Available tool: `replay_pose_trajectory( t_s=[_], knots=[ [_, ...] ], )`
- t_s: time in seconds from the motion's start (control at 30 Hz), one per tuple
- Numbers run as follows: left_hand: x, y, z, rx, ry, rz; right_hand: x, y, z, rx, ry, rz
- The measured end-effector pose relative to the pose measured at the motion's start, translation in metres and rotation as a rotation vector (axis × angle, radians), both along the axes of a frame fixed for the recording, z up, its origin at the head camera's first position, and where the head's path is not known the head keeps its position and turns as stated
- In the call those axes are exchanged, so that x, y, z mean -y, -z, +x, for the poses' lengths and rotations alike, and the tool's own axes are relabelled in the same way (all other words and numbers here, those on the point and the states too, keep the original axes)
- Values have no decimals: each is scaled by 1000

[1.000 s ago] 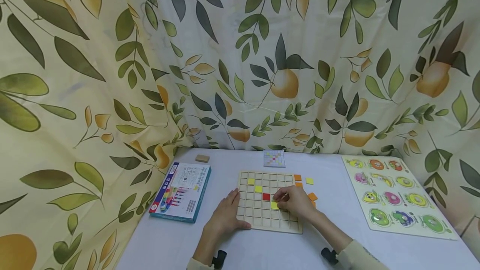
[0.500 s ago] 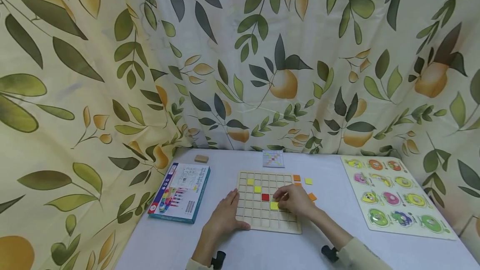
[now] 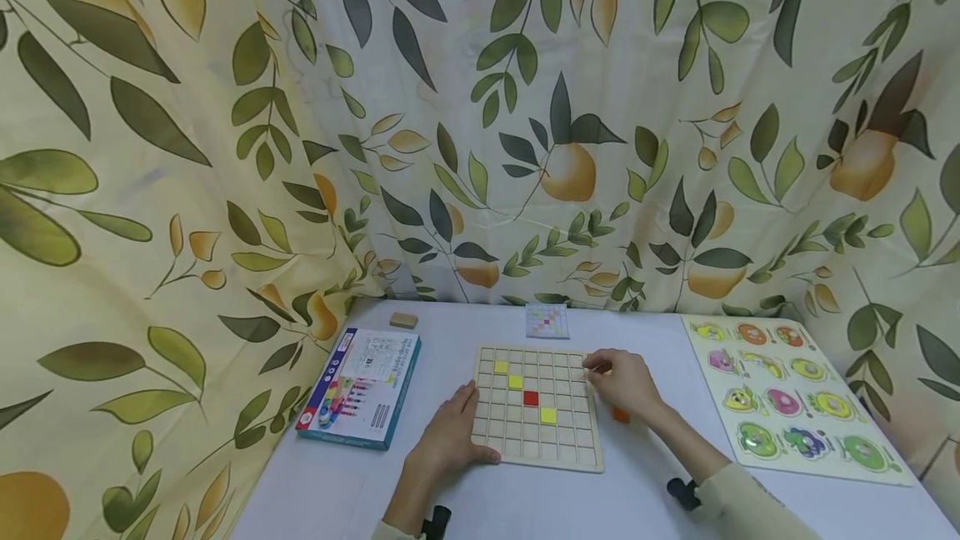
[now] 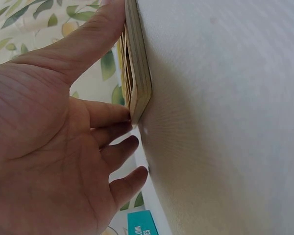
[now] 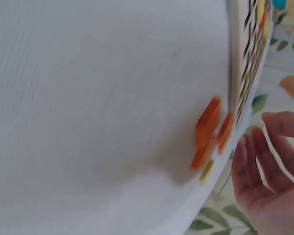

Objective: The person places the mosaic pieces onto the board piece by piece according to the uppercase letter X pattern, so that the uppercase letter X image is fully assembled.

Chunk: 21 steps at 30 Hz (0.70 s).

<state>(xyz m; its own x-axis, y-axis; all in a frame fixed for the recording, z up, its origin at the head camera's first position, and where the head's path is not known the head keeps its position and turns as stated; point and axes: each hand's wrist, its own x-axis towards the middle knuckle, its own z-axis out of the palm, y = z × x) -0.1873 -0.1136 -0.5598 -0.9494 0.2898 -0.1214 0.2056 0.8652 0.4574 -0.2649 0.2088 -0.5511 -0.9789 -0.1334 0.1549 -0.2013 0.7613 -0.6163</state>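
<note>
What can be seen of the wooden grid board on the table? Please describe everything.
The wooden grid board is a pale, square tray of small square cells, lying flat on the white table. Three yellow tiles and one red tile sit in cells along a diagonal; the other cells are empty. The left hand rests against its left edge, thumb on the frame. The right hand hovers by its upper right corner.
</note>
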Motion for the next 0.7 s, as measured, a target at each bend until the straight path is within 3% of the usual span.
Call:
replay_pose_trajectory(
  t_s=[0.23,0.4,0.7],
  knots=[
    [1,3,-2,6,-11,-8,-24,0,-11,48,88,74],
    [0,5,-2,1,-12,-10,-42,10,-22,80,87,109],
    [2,8,-4,5,-10,-14,-51,14,-27,66,81,131]
  ],
)
